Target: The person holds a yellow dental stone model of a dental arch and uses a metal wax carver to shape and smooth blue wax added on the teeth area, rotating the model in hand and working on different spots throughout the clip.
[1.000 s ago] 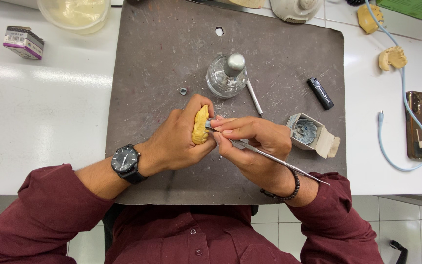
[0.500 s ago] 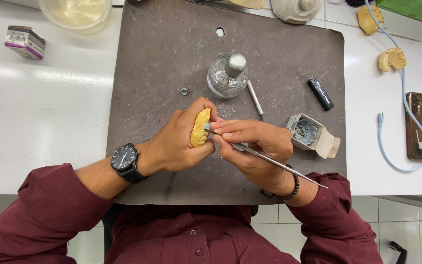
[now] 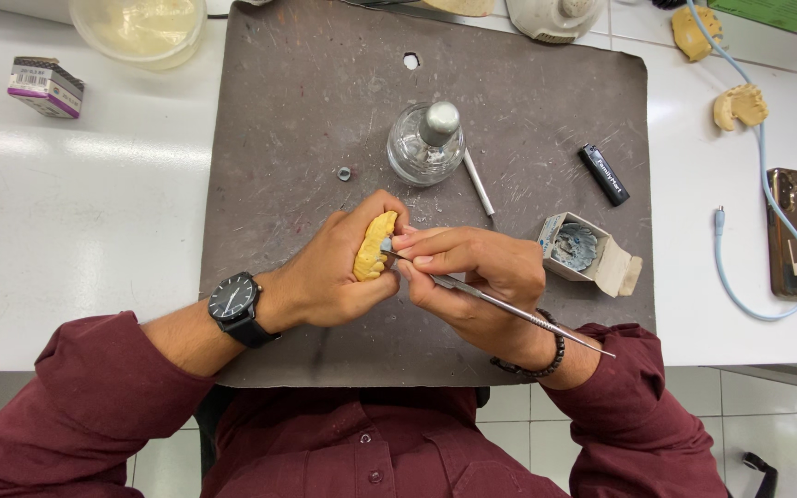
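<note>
Cast and tool held over the mat's middle.

My left hand (image 3: pixel 329 272) grips the yellow cast (image 3: pixel 374 246); my right hand (image 3: pixel 472 277) pinches a metal tool (image 3: pixel 500 304), tip touching it. Glass burner (image 3: pixel 426 143) at 12 o'clock, box (image 3: pixel 583 251) at 3, mat (image 3: pixel 288 138) bare toward 9.

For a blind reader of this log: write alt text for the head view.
Seen from above, the left hand holds a yellow dental cast while the right hand works a thin metal tool against it, over a dark mat. A glass burner, a black lighter and a small open box lie nearby.
</note>
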`<state>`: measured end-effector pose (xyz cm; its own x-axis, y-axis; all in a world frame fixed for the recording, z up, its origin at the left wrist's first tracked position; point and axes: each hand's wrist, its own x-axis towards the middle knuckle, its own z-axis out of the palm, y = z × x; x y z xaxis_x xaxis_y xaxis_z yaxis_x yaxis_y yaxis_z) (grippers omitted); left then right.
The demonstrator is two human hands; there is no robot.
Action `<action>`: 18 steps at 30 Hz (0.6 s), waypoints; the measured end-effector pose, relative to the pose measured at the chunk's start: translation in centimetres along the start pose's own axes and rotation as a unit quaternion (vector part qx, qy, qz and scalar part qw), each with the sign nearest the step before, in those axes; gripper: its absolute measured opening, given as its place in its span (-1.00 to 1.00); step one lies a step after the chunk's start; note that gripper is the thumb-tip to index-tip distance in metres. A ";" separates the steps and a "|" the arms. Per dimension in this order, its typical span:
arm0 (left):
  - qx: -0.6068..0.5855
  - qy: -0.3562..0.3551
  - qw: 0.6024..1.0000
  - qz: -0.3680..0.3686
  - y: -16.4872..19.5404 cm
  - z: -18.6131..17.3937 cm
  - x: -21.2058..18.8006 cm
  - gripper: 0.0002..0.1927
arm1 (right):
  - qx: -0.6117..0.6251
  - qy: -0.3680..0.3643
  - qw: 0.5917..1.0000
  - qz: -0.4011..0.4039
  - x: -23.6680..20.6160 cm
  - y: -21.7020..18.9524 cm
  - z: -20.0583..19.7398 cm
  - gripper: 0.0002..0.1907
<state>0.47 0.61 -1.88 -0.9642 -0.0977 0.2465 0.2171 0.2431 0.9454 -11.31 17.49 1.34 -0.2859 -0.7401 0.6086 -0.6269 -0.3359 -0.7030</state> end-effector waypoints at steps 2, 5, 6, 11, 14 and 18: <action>-0.001 -0.001 1.000 -0.001 -0.1 0.0 0.0 -0.63 | -0.003 -0.001 1.000 0.001 0.0 0.0 0.0 -0.78; 0.002 0.002 1.000 -0.001 -0.2 0.0 0.0 -0.63 | -0.002 0.000 1.000 0.004 -0.1 0.0 0.1 -0.78; 0.003 0.001 1.000 0.001 -0.2 0.0 0.0 -0.63 | -0.001 0.001 1.000 0.004 -0.1 0.1 0.1 -0.78; -0.006 -0.008 1.000 0.011 -0.1 -0.1 0.0 -0.63 | 0.005 -0.001 1.000 0.019 -0.3 0.2 0.0 -0.78; -0.016 -0.030 0.999 -0.013 0.0 -0.3 0.1 -0.61 | 0.052 -0.005 0.998 0.039 -0.3 0.3 -0.3 -0.78; -0.047 -0.056 0.997 -0.021 0.2 -0.4 0.0 -0.61 | 0.091 -0.007 0.994 0.054 -0.5 0.2 -0.7 -0.78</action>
<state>0.52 0.31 -1.63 -0.9826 0.0034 0.1855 0.1840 0.1495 0.9715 -11.79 18.21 1.19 -0.3332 -0.7856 0.5213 -0.4514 -0.3525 -0.8198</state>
